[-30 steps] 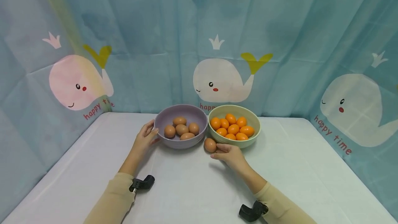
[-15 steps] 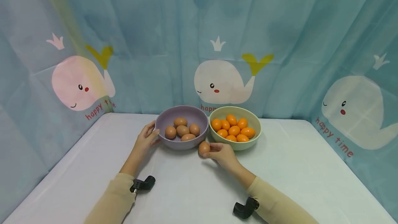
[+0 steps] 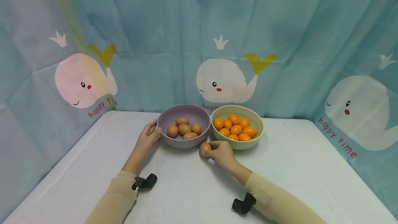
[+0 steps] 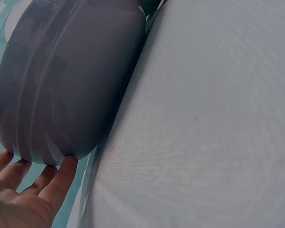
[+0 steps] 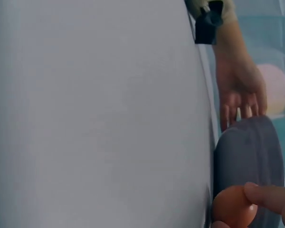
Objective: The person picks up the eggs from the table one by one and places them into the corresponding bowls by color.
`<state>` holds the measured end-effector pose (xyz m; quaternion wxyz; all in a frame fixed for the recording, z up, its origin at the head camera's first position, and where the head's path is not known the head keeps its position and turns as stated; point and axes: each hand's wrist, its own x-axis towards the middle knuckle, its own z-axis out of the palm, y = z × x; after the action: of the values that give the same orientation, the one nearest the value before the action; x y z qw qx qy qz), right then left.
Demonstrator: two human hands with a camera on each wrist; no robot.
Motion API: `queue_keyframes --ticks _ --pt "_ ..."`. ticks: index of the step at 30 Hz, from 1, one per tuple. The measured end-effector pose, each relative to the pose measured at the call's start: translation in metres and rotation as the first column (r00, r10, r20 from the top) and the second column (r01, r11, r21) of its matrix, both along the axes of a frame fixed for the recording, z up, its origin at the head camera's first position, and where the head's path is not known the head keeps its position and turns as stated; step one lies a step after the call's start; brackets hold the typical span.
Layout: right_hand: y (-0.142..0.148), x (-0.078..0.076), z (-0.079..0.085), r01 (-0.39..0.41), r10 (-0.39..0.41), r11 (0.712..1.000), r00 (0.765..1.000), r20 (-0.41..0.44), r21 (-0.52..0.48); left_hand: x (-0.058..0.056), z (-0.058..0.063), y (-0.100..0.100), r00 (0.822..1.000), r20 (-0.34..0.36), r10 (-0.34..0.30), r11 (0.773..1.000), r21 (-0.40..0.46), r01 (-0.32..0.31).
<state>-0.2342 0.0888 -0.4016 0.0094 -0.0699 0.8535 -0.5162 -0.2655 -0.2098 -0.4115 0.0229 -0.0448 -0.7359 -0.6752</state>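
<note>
In the head view, a purple bowl (image 3: 164, 117) with several brown eggs (image 3: 185, 129) stands at the back of the table. My left hand (image 3: 147, 136) holds its left side, the thumb at the rim; in the left wrist view the fingertips (image 4: 69, 164) rest on the outer wall. My right hand (image 3: 222, 153) pinches another brown egg (image 3: 204, 149) between thumb and fingers, just in front of the bowls. The right wrist view shows this egg (image 5: 233, 207) close before the purple bowl's wall. Whether it touches the table is hard to tell.
A pale green bowl (image 3: 256, 140) of small orange fruits (image 3: 236, 129) stands right beside the purple one, behind my right hand. A white cloth covers the table (image 3: 180, 189). A blue curtain (image 3: 149, 78) with whale prints hangs along the back and sides.
My right hand has drawn the egg left, from in front of the green bowl towards the purple bowl, and its fingers now reach further around it. My left hand stays on the purple bowl.
</note>
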Motion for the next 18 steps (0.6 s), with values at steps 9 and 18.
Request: queue_keyframes --ticks 9,18 --pt "-0.003 0.012 0.045 -0.084 0.086 0.991 0.996 0.016 -0.105 0.001 -0.001 -0.001 1.000 -0.012 -0.003 1.000 -0.013 0.003" --pt "-0.043 -0.031 0.065 -0.134 0.134 0.991 0.991 0.002 -0.016 0.001 0.000 0.000 1.000 -0.014 -0.025 1.000 -0.007 0.024"
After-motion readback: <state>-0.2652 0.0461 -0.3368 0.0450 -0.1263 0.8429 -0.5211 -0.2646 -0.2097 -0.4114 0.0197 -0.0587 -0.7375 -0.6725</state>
